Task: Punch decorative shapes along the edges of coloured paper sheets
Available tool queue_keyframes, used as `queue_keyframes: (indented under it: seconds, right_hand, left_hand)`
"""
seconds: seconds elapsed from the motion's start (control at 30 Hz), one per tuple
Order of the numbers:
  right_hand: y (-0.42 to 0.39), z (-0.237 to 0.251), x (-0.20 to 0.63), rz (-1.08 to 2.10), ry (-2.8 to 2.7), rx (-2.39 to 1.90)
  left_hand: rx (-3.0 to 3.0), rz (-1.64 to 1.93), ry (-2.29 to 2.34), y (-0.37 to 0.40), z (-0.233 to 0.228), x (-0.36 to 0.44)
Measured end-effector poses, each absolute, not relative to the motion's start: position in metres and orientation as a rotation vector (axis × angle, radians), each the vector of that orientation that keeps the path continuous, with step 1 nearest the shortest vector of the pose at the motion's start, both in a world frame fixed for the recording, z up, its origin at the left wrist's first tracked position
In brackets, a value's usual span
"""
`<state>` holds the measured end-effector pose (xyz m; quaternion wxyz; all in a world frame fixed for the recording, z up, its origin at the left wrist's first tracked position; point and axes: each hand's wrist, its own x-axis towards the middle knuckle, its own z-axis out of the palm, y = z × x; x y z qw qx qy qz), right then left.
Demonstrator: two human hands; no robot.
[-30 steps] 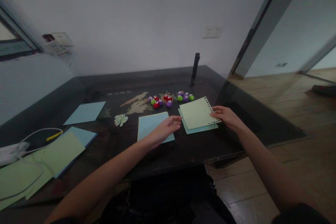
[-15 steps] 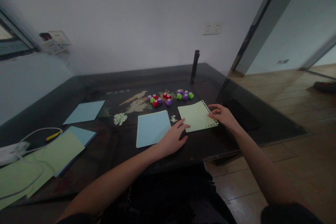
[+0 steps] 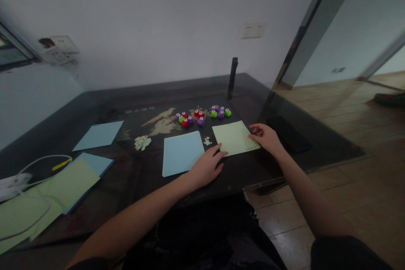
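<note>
A pale yellow sheet of paper [image 3: 232, 136], with punched holes along its right edge, lies on the dark table between my hands. My left hand [image 3: 207, 166] rests with fingers spread, its fingertips on the sheet's near left corner. At the holed edge is my right hand [image 3: 267, 138], thumb touching the paper and fingers apart from it. Left of the sheet lies a blue paper square [image 3: 182, 152] on a yellowish one, partly under my left wrist. A small heap of paper bits [image 3: 207, 141] sits between the two papers.
Several red, green and purple toy-like pieces with white tops [image 3: 190, 118] stand behind the papers. A larger heap of paper bits [image 3: 142, 142], a blue sheet [image 3: 99, 135], yellow sheets [image 3: 74, 181], and a white cable [image 3: 25, 171] lie leftward. A black upright post [image 3: 232, 78] rises behind.
The holes along the yellow sheet's right edge look smaller and its edges more even than before. Both hands keep nearly the same places; the view has shifted slightly.
</note>
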<state>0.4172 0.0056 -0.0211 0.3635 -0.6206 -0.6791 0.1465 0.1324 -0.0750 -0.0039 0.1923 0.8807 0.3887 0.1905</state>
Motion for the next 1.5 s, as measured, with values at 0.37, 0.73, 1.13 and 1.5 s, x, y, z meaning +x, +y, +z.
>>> queue_keyframes:
  seconds: [0.37, 0.73, 1.13, 1.5]
  right_hand:
    - [0.0028, -0.0223, 0.4146, 0.228, -1.885, -1.586]
    - [0.0017, -0.0213, 0.4117, 0.222, -1.922, -1.587]
    - [0.0014, -0.0197, 0.4099, 0.226, -1.928, -1.600]
    - [0.0009, -0.0191, 0.4093, 0.208, -1.943, -1.602]
  left_hand:
    - [2.512, 0.561, 1.071, -0.0754, -0.0055, 0.1328]
    - [2.553, 0.546, 1.059, -0.0750, -0.0038, 0.1344]
    - [2.635, 0.477, 1.049, -0.0742, -0.0057, 0.1346]
    - [2.623, 0.518, 1.032, -0.0727, -0.0068, 0.1329]
